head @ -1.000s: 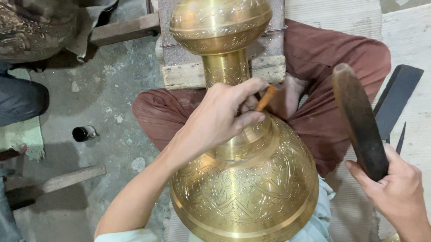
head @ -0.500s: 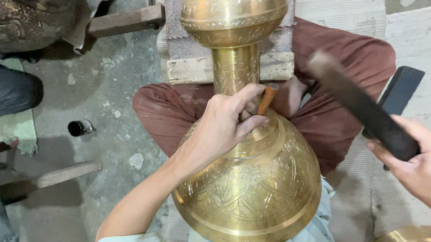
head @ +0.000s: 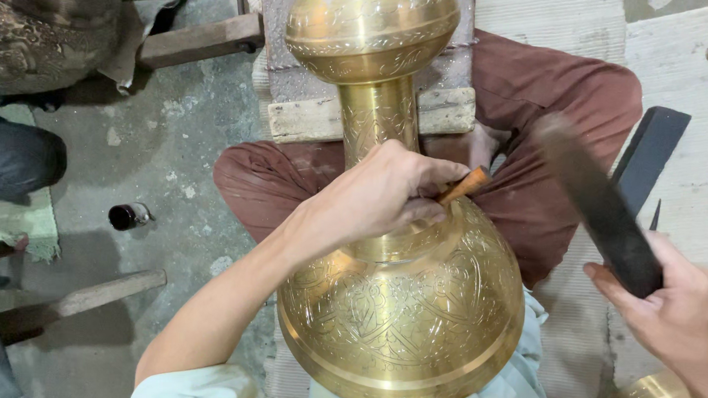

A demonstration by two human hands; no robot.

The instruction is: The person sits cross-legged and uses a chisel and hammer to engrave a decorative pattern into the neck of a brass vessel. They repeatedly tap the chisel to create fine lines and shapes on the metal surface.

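At the centre of the frame a large engraved brass vessel lies across the person's lap, its neck pointing to the top edge. The left hand rests on its shoulder, grip closed around a small wooden-handled tool set against the metal. At the right, the right hand grips a dark, motion-blurred mallet, raised apart from the vessel.

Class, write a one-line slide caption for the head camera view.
Left hand steadies a chisel on an engraved brass vase; right hand swings a dark mallet.
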